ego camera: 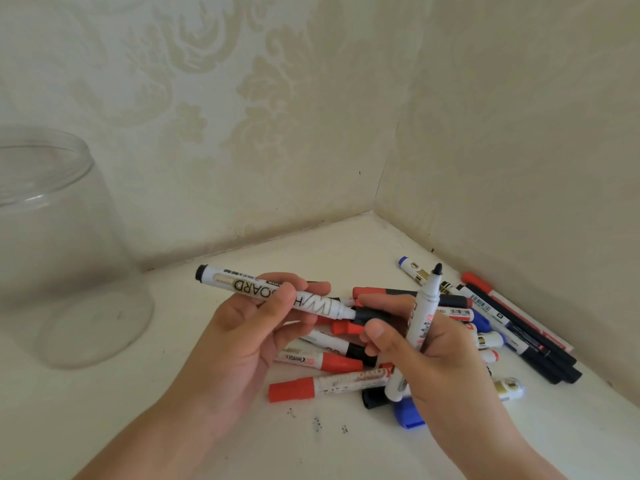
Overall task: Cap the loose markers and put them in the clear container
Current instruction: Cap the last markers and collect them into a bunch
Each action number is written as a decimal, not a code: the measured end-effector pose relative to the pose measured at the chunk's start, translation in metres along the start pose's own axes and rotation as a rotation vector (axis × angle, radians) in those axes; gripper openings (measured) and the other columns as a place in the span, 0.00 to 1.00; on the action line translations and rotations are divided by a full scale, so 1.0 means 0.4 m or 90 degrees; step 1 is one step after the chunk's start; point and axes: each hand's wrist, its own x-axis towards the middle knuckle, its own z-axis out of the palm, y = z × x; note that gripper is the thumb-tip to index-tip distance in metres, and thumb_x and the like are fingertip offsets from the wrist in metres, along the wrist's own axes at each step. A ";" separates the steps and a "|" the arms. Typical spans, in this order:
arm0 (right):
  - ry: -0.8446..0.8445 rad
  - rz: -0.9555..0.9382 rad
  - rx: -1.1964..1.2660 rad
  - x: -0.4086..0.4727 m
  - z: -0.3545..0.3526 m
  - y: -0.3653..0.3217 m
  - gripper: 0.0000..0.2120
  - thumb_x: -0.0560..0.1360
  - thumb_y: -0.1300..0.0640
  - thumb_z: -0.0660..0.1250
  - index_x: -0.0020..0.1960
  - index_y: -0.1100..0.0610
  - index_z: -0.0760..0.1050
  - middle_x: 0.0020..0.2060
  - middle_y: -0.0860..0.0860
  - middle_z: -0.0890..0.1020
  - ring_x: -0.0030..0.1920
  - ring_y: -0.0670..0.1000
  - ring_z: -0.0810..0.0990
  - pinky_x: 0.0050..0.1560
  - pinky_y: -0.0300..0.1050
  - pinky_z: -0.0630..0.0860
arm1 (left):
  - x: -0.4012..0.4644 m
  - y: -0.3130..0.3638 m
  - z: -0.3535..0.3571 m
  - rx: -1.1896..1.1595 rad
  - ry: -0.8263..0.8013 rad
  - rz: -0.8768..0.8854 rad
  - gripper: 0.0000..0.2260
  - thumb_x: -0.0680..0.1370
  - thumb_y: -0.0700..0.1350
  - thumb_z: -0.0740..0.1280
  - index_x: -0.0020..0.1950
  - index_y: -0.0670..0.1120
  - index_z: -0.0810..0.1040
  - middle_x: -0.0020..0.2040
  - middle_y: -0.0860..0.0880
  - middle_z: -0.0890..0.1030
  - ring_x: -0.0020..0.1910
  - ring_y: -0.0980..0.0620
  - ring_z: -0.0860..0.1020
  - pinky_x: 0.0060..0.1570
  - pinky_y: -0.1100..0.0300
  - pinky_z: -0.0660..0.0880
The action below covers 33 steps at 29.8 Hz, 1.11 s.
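Left hand [249,327]: holds a white whiteboard marker [277,296] level above the desk, thumb curled over the barrel and fingers beneath it; the marker's black end plug points toward the container.
Right hand [436,355]: grips two things at once. Thumb and forefinger pinch a black cap [372,315], and the remaining fingers clasp an uncapped marker [420,323] that stands nearly upright with its black tip uppermost.
Cap and nib: the black cap meets the nib end of the level marker; whether it is fully seated cannot be told.
Clear container [69,258]: a transparent jar standing upright near the desk's left edge, close to the back wall, well apart from both hands.
Marker pile [485,327]: red, black and blue markers lying crossed over one another toward the desk's back right corner, directly beneath and beyond the hands.
Red-capped marker [329,384]: lies at the near side of the pile.
Blue cap [408,415]: lies loose at the pile's near edge, below the right hand.
Desk [194,438]: white surface bearing small dark specks near its front.
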 end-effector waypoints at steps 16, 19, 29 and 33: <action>0.007 0.017 0.086 -0.018 0.017 -0.025 0.06 0.65 0.58 0.67 0.40 0.52 0.81 0.29 0.53 0.84 0.30 0.49 0.83 0.32 0.33 0.77 | -0.007 0.000 -0.003 0.155 0.001 0.028 0.20 0.55 0.58 0.79 0.39 0.47 0.84 0.41 0.44 0.85 0.43 0.46 0.83 0.42 0.64 0.78; 0.005 0.023 0.132 -0.019 0.019 -0.031 0.07 0.62 0.57 0.67 0.38 0.53 0.82 0.29 0.56 0.84 0.30 0.52 0.83 0.32 0.36 0.78 | -0.007 0.004 -0.002 0.128 -0.017 0.044 0.18 0.56 0.56 0.79 0.39 0.47 0.84 0.39 0.45 0.85 0.39 0.49 0.83 0.40 0.65 0.78; 0.074 0.019 0.046 0.011 -0.020 -0.041 0.15 0.64 0.46 0.62 0.49 0.48 0.78 0.26 0.50 0.81 0.21 0.48 0.75 0.25 0.35 0.73 | 0.016 0.050 -0.050 0.472 0.153 0.319 0.05 0.74 0.56 0.59 0.42 0.58 0.72 0.42 0.58 0.79 0.49 0.58 0.79 0.52 0.65 0.72; 0.121 0.052 -0.007 0.018 -0.056 -0.021 0.09 0.68 0.46 0.63 0.40 0.47 0.80 0.20 0.48 0.75 0.19 0.42 0.68 0.22 0.33 0.66 | 0.028 0.010 -0.085 0.971 0.026 0.288 0.06 0.75 0.51 0.51 0.47 0.61 0.66 0.45 0.63 0.70 0.47 0.62 0.67 0.51 0.69 0.63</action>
